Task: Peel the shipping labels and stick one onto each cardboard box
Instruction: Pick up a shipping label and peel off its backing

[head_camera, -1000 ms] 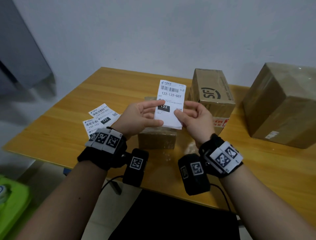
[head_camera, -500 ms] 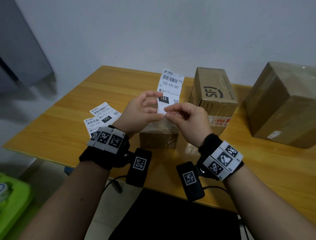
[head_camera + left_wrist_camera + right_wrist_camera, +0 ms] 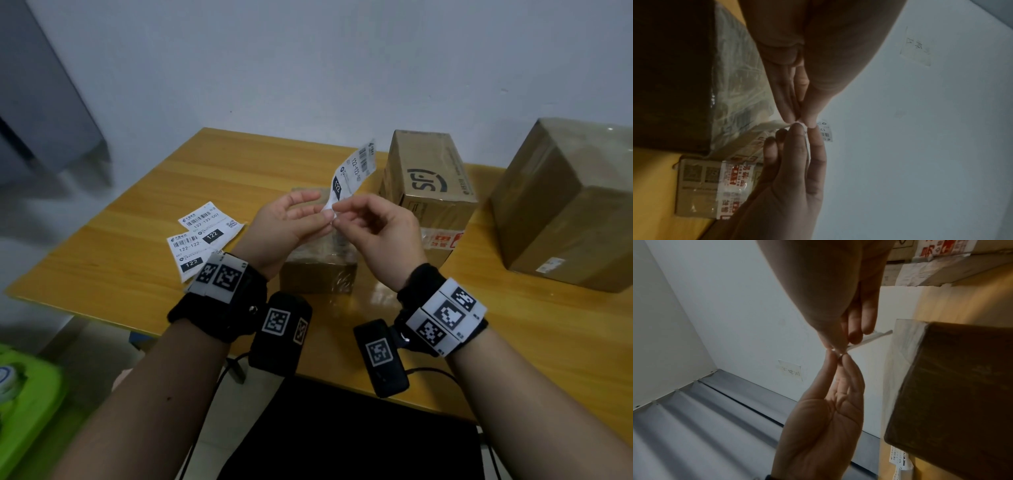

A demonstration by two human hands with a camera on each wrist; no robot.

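A white shipping label [image 3: 352, 174] stands up in the air, leaning right toward the back. My left hand [image 3: 322, 217] and right hand [image 3: 338, 221] both pinch its lower corner, fingertips meeting. In the left wrist view the left hand [image 3: 804, 119] meets the right hand's fingertips [image 3: 797, 128] on the label [image 3: 825, 132]. The right wrist view shows the label [image 3: 869, 339] edge-on. Below the hands sits a small taped cardboard box [image 3: 318, 270]. An SF-printed box [image 3: 428, 185] stands behind it, and a large box [image 3: 565, 205] is at the right.
Two more labels [image 3: 202, 236] lie on the wooden table [image 3: 120, 257] to the left of my left wrist. A white wall rises behind the table. A green bin [image 3: 30, 411] sits on the floor at lower left. The table's front edge is under my wrists.
The label has risen and turned from facing me to slanting up to the right. Both hands have shifted from its sides to pinching its lower corner.
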